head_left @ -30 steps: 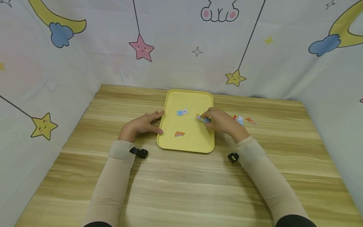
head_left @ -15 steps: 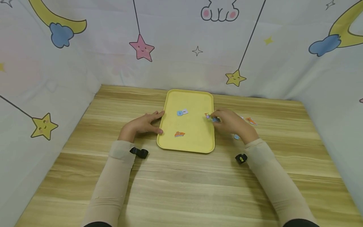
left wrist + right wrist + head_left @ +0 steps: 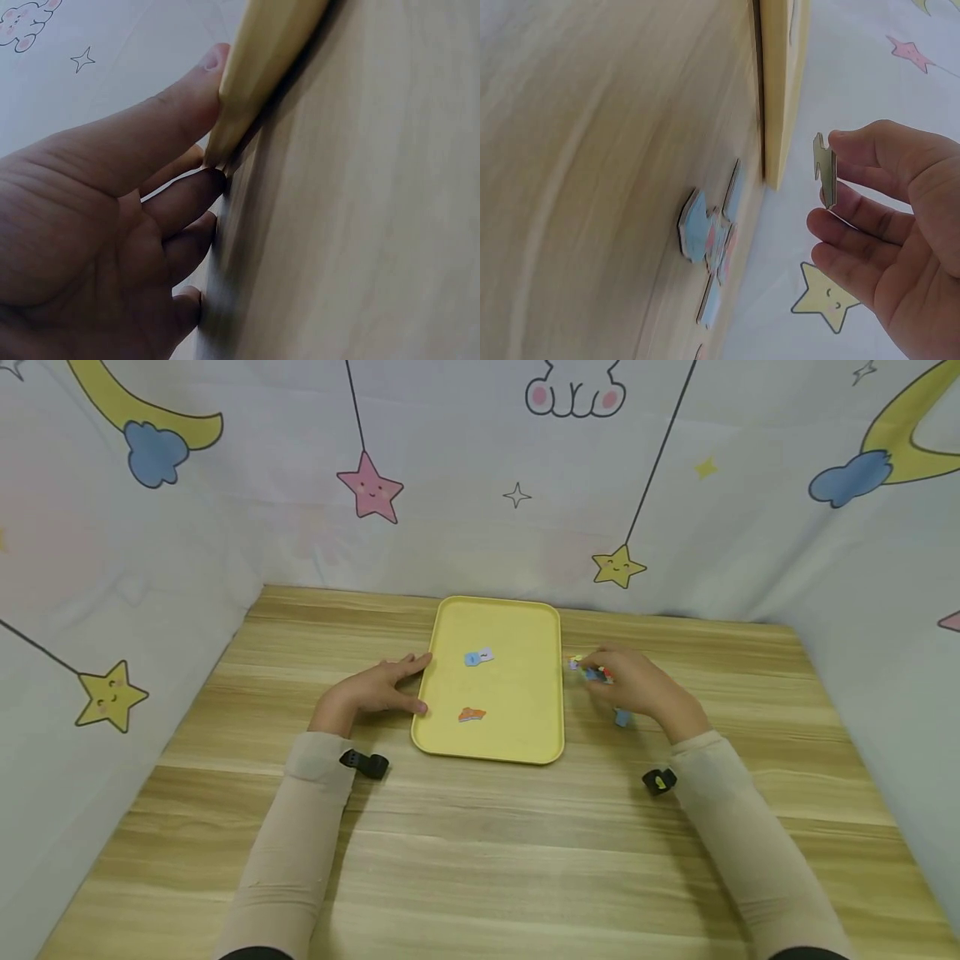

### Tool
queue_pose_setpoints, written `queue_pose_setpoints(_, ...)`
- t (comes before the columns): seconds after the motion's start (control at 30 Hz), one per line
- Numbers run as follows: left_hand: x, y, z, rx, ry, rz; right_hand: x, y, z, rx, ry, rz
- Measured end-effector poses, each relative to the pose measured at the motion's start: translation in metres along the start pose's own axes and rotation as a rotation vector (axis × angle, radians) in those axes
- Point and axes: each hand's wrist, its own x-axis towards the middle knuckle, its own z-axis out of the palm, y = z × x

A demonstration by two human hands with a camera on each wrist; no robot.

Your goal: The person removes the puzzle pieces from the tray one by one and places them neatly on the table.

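My left hand (image 3: 367,689) rests against the left rim of the yellow tray (image 3: 517,727), its thumb and fingers spread; the left wrist view shows the thumb on the rim of the tray (image 3: 262,67). Just right of the tray, my right hand (image 3: 637,683) pinches a small flat piece (image 3: 826,171) between thumb and fingers, raised off the table. On the tray lie a blue-and-white piece (image 3: 477,657) and an orange piece (image 3: 472,714). Under and beside the right hand are several more pieces, among them a blue one (image 3: 622,717); the hand partly covers them.
The wooden table (image 3: 465,852) extends around the tray. A white cloth (image 3: 465,535) printed with stars, moons and clouds hangs behind it and at both sides. Each wrist wears a black strap-like device.
My right hand has moved right with its piece, from over the tray to beyond its right rim. My left hand keeps its place at the tray, and the view has shifted slightly.
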Motion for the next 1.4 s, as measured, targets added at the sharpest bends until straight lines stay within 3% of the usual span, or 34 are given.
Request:
queue_pose_setpoints(0.63, 0.0, 0.001, 0.0, 0.01, 0.011, 0.01, -0.028, 0.024, -0.004, -0.022, 0.076, 0.011)
queue_pose_setpoints(1.4, 0.0, 0.001, 0.0, 0.017, 0.008, -0.014, -0.061, 0.042, -0.002, -0.044, 0.057, 0.06)
